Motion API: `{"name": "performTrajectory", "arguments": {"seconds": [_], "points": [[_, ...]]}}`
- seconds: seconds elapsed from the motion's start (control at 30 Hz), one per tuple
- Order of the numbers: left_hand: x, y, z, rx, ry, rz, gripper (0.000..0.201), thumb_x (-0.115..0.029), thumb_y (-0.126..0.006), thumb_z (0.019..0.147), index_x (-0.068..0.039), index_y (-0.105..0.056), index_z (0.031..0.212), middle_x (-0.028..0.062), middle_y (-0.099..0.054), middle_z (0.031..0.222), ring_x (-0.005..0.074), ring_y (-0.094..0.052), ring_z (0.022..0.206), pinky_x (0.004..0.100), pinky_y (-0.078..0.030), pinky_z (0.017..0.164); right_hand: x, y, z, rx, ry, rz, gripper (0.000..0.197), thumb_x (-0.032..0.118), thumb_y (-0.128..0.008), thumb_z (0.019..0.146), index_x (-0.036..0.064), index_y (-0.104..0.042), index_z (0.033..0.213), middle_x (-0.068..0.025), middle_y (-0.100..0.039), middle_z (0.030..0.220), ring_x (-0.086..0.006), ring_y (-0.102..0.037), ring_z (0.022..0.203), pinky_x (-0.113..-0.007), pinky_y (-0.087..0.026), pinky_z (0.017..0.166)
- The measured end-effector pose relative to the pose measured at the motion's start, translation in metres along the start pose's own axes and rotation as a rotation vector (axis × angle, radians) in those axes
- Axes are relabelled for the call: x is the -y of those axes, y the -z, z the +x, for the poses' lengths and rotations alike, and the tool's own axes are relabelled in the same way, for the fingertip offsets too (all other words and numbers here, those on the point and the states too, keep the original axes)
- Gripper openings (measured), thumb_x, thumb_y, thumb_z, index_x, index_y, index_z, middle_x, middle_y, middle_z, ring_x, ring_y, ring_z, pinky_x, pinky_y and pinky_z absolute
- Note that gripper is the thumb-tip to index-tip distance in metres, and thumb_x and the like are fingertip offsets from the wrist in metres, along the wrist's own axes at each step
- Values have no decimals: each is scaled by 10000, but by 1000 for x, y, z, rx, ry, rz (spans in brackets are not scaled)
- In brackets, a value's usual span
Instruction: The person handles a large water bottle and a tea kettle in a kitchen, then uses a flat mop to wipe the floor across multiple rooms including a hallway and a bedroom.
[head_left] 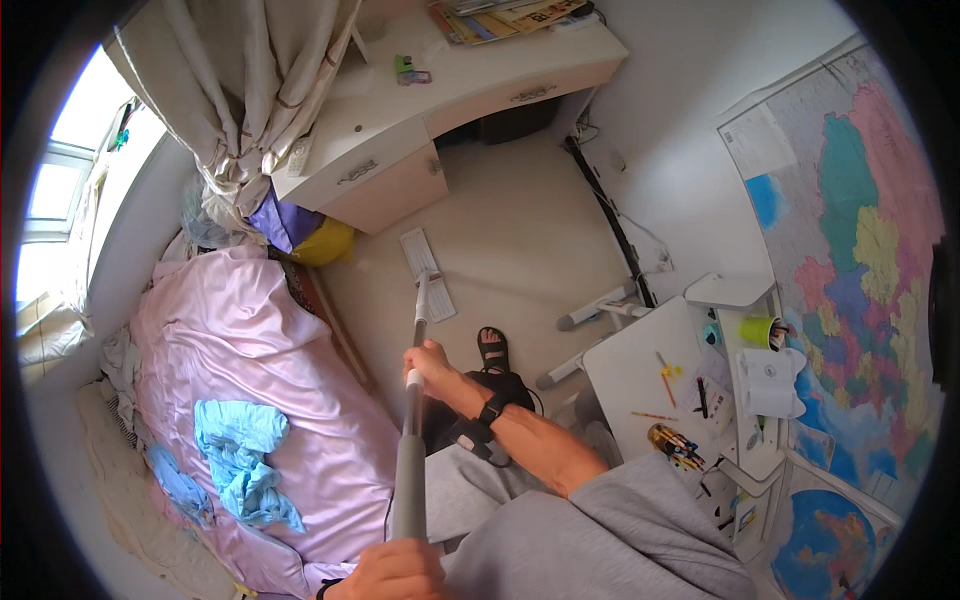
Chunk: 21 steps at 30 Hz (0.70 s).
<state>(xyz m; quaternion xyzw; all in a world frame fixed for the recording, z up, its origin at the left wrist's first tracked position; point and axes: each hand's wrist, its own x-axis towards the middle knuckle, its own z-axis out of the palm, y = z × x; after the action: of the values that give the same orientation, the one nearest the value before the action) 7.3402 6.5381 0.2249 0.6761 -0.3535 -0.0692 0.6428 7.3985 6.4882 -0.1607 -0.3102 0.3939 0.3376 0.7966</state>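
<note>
A flat mop (412,470) with a grey and white pole slants away from me, its white rectangular head (428,285) lying on the pale floor. My right hand (430,366) is closed round the middle of the pole, a dark band on its wrist. At the lower edge, my left hand (388,572) grips the thick grey upper end of the handle. Its fingers are wrapped over the top, and part of the hand is cut off by the frame. Just right of the mop head is my foot in a black sandal (492,350).
A bed with a pink satin cover (290,380) and a crumpled blue cloth (240,455) fills the left. Ahead stands a cream desk (400,120), with purple and yellow bags (325,243) beside it. On the right are a white table (630,365), its grey-tipped legs (595,308) and wall maps.
</note>
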Motion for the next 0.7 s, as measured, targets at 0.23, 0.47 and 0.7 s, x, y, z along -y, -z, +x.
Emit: {"name": "performTrajectory", "arguments": {"seconds": [0.23, 0.47, 0.7], "points": [[-5, 9, 5, 67, -83, -93, 112, -56, -619, 783, 12, -530, 780, 87, -509, 641, 240, -515, 545, 358, -451, 494, 56, 29, -49, -114, 191, -9, 168, -26, -524, 715, 21, -436, 850, -112, -516, 606, -216, -536, 448, -358, -447, 364], [100, -47, 1, 6, -90, -284, 64, 3, -577, 702, -35, -541, 738, 50, -485, 617, 249, -500, 529, 368, -458, 553, 136, 156, -39, -369, 330, -109, 137, 24, -533, 807, 41, -414, 872, -106, -509, 604, -213, -522, 441, -354, -442, 363], [113, -48, -39, -1, -21, -254, 66, 20, -566, 696, -19, -544, 743, 57, -492, 600, 267, -515, 529, 381, -472, 548, 104, 176, -18, -422, 365, -57, 178, 6, -538, 790, 65, -401, 887, -103, -483, 619, -224, -506, 449, -365, -440, 374]]}}
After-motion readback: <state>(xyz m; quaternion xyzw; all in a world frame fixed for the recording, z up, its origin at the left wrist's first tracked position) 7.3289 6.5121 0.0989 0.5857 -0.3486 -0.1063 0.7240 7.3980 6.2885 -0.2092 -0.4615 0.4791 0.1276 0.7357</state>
